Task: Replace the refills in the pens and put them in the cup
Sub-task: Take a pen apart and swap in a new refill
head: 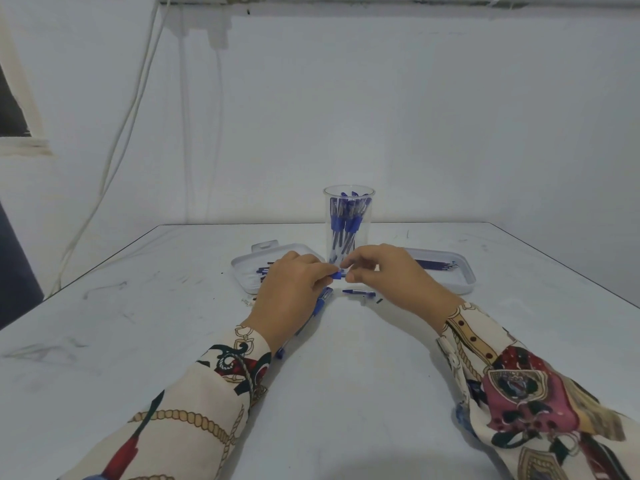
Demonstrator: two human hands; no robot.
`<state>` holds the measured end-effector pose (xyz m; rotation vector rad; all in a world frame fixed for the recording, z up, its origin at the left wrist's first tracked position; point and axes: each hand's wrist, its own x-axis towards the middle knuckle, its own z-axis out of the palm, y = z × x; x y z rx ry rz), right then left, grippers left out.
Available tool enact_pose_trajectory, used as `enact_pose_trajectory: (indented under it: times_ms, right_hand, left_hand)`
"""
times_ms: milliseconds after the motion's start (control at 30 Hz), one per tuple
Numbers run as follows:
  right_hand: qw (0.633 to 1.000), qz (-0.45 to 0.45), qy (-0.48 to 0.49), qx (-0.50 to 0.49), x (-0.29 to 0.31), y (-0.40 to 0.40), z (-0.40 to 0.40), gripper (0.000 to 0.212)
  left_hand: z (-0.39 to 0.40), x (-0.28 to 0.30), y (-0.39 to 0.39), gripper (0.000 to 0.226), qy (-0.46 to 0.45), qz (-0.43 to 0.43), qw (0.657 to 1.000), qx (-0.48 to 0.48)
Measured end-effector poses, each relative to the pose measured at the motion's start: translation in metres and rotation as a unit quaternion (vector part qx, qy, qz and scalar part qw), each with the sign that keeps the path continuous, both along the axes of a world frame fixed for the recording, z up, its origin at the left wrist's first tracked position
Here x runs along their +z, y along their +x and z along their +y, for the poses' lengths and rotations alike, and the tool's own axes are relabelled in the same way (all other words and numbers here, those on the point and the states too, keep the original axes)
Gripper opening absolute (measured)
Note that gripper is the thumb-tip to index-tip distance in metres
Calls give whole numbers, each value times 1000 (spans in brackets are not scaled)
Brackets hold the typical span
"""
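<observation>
Spreading across most of the view, the white table (346,393) keeps everything within reach; two shallow white trays sit either side of centre, the left tray (242,268) holding pens and the right tray (464,271) holding refills, probably kept apart for sorting; between them the clear plastic cup (348,216) stands upright with blue pens inside, likely the finished ones; the left hand (291,289) and right hand (388,271) meet just before it, both pinching a small blue pen part (338,274), seemingly working it apart or together; a blue pen cap (358,292) lies just beside them.
</observation>
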<state>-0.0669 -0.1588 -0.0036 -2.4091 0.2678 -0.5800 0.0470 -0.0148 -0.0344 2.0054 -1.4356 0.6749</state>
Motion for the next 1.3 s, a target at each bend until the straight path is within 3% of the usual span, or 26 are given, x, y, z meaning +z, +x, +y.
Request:
enact_pose_trajectory:
  times_ms: [133,500,833,967,1167,1300]
  right_hand:
    - [998,42,-43,-23,1,-3,-10,41]
    - [995,14,-76,-60,3,-9,-22,3]
    - [994,29,-95,-45,1,-5,-16,17]
    - [993,76,-70,-51,0,-8,-20,8]
    - [981,141,-127,-44,-4,-7,-15,6]
    - [993,106,-43,-30,-6,-4,-16,4]
  left_hand:
    - [1,1,3,22,-8,29,999,14]
    - [2,3,0,24,1,48,998,41]
    - [1,1,-3,24,7,47,998,30]
    - [1,1,1,23,5,48,998,42]
    - [2,1,1,24,16,55,997,47]
    - [1,2,1,24,15,57,997,49]
